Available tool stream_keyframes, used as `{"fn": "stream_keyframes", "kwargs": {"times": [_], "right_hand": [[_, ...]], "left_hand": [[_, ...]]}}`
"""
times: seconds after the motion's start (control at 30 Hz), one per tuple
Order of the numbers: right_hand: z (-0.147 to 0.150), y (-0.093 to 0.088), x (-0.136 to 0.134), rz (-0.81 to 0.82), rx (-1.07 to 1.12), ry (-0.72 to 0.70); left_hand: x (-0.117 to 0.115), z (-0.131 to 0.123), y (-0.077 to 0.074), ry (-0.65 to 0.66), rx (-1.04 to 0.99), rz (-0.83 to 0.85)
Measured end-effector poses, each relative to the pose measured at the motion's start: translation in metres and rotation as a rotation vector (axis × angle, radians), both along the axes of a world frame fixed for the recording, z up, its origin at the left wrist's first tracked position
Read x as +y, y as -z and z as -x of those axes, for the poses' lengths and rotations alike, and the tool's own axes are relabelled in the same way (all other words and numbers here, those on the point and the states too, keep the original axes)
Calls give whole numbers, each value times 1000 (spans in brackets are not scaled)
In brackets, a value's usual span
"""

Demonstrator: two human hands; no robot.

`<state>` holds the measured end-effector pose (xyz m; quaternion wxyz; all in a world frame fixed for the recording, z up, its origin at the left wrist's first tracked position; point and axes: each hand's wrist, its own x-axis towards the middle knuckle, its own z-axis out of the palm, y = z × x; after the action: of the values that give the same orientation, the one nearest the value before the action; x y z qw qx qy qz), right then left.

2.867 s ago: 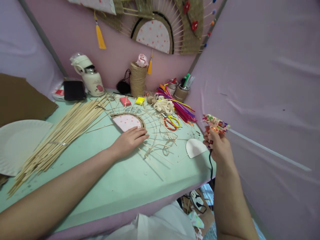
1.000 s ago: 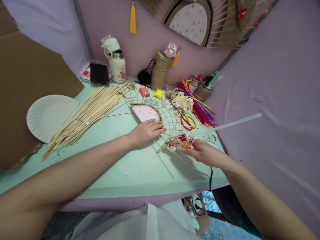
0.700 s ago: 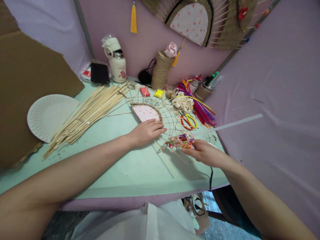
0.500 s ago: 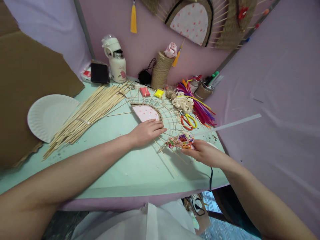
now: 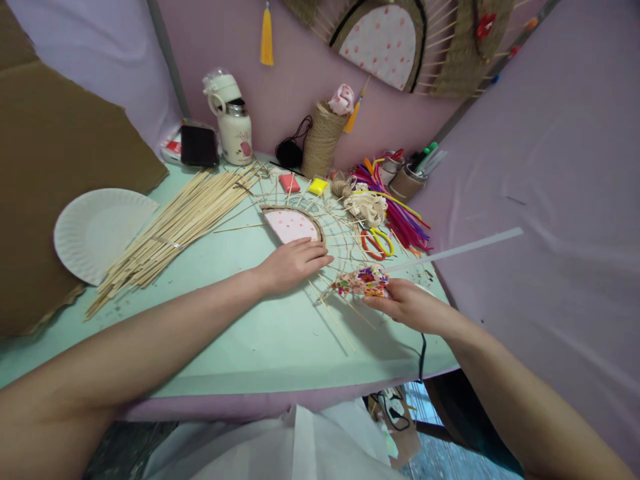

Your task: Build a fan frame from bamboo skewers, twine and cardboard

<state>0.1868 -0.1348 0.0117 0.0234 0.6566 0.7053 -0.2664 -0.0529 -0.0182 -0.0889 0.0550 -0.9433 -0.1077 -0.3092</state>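
Observation:
My left hand [image 5: 296,265] lies with its fingers stretched flat over the lower edge of a half-round piece [image 5: 290,225] covered in pink-dotted white cloth with a brown rim. Thin sticks [image 5: 334,320] fan out around that piece, joined by curved strands. In my right hand [image 5: 407,303] is a flower-patterned glue gun [image 5: 361,281], its nozzle pointing left, close to the sticks by my left fingers. A long whitish glue stick [image 5: 460,248] juts from its back. My palm hides the handle, and a dark cord [image 5: 423,357] hangs below.
A bundle of thin sticks [image 5: 170,233] overlaps a white paper plate [image 5: 95,230] on the left, beside cardboard [image 5: 60,133]. Scissors [image 5: 376,244], pipe cleaners [image 5: 400,217] and a twine roll [image 5: 324,140] lie beyond my hands. An uncapped flask [image 5: 235,133] stands at the back.

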Motion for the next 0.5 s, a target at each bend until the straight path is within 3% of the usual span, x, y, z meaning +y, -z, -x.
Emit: {"fn": "stream_keyframes", "kwargs": {"times": [0.27, 0.5], "right_hand": [[3, -1, 1, -13, 31, 40], [-18, 0, -18, -155, 230, 239]], "left_hand": [[0, 0, -1, -18, 0, -9], [0, 0, 1, -33, 18, 6]]}}
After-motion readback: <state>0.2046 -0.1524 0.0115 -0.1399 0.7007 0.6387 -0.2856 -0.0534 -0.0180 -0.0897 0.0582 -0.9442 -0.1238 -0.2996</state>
